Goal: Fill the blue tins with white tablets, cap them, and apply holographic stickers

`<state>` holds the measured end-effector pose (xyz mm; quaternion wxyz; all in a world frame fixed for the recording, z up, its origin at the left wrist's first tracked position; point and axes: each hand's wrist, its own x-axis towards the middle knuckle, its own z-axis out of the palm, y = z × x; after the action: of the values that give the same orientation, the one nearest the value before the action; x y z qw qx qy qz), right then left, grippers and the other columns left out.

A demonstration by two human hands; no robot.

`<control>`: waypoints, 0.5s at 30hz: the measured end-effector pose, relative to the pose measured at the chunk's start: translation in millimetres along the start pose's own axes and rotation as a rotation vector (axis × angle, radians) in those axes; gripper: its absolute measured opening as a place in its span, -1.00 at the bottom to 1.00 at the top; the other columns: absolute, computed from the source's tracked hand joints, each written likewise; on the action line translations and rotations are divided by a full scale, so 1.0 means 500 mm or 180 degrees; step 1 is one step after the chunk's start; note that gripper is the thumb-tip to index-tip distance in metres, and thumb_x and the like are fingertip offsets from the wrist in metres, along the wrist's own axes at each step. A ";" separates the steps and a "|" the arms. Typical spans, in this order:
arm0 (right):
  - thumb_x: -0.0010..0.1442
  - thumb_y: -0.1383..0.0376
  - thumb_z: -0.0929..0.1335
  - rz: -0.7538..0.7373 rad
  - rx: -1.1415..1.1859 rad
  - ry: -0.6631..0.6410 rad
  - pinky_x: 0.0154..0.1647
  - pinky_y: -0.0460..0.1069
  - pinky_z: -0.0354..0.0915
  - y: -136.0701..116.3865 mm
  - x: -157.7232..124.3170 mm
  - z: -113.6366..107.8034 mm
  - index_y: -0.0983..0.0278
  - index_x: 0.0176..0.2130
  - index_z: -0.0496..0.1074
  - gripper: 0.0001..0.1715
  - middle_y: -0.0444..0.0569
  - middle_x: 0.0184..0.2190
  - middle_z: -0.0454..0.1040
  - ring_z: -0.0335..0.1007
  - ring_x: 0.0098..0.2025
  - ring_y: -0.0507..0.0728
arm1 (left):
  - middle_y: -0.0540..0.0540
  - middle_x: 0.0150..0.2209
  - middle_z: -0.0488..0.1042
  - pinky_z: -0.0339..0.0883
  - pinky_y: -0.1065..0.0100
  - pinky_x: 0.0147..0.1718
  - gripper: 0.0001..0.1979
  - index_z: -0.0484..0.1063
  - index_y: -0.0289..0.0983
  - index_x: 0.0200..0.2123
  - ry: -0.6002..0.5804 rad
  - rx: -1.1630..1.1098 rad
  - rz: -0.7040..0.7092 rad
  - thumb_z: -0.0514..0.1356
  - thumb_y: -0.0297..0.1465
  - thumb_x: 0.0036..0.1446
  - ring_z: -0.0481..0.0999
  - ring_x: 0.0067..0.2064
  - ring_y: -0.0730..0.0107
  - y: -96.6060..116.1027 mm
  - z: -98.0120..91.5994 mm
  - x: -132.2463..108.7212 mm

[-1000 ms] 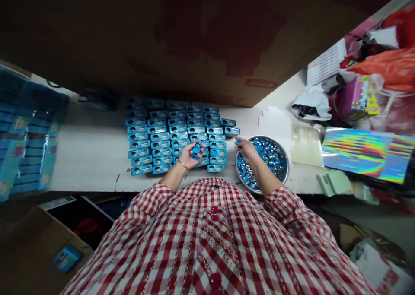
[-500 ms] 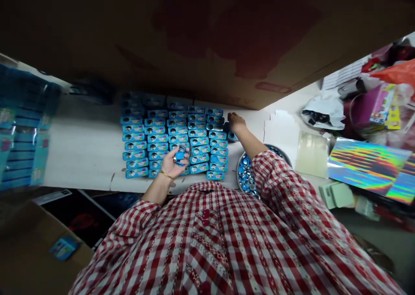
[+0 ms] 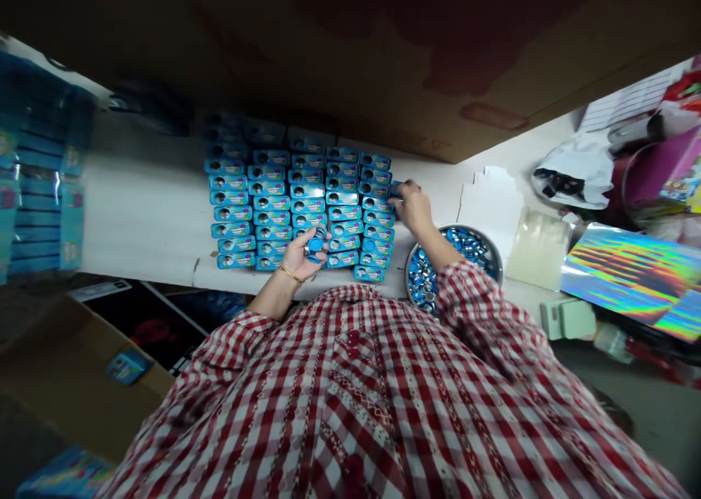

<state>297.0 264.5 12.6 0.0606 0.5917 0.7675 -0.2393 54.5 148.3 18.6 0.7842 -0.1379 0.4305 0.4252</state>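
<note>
My left hand (image 3: 304, 256), palm up with fingers curled, holds several small round blue-and-silver pieces (image 3: 315, 245) over the near edge of the rows. Beneath and around it, flat blue boxes (image 3: 272, 219) with a round silver spot and printed lettering lie in close columns. My right hand (image 3: 415, 207) reaches to the right edge of these columns. Its fingers are bent down over a blue box (image 3: 396, 188), mostly hidden by the hand; what the fingertips grip is unclear. A round metal bowl (image 3: 500, 265) of similar round pieces sits under my right forearm.
A large cardboard box (image 3: 383, 68) overhangs the far side of the white table (image 3: 147, 221). Clear-wrapped blue packs (image 3: 38, 221) stand at left. An open carton (image 3: 66, 382) is below left. At right lie a white bag (image 3: 580, 166), shiny rainbow sheets (image 3: 629, 272) and a pale green box (image 3: 569, 318).
The whole view has shifted, so the table appears higher and farther right. My right hand's fingers have come in against the right column's edge. My left hand still holds the round pieces.
</note>
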 end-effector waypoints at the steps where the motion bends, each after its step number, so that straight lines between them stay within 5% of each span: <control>1: 0.20 0.23 0.32 -0.0102 0.0014 -0.0122 -0.06 0.00 0.28 -0.014 -0.035 0.020 0.26 -0.06 0.41 -0.70 0.04 -0.03 0.38 0.31 0.01 0.18 | -0.09 -0.41 0.43 0.13 0.61 -0.70 -0.89 0.38 -0.30 -0.32 0.0005 0.0036 0.0002 0.08 -0.41 0.16 0.37 -0.53 0.57 -0.003 0.001 0.001; 5: 0.15 0.21 0.37 -0.0027 -0.0137 -0.0612 -0.12 -0.01 0.28 -0.063 -0.110 0.084 0.23 -0.08 0.38 -0.67 0.04 -0.05 0.40 0.36 -0.04 0.18 | -0.09 -0.44 0.44 0.12 0.62 -0.71 -0.90 0.37 -0.31 -0.31 -0.0046 0.0191 -0.0018 0.08 -0.42 0.16 0.38 -0.53 0.55 -0.011 0.013 0.003; 15: 0.18 0.39 0.26 0.0060 -0.0790 -0.0911 -0.13 0.05 0.31 -0.113 -0.073 0.087 0.34 -0.02 0.38 -0.65 0.24 -0.07 0.43 0.41 -0.07 0.25 | -0.09 -0.46 0.44 0.12 0.62 -0.72 -0.89 0.37 -0.32 -0.34 -0.0193 0.0128 -0.0096 0.08 -0.41 0.16 0.37 -0.54 0.56 -0.029 0.026 0.005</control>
<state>246.3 202.6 4.8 0.2439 0.5467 0.7691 -0.2239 73.9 148.7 22.0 0.8057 -0.1156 0.4129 0.4086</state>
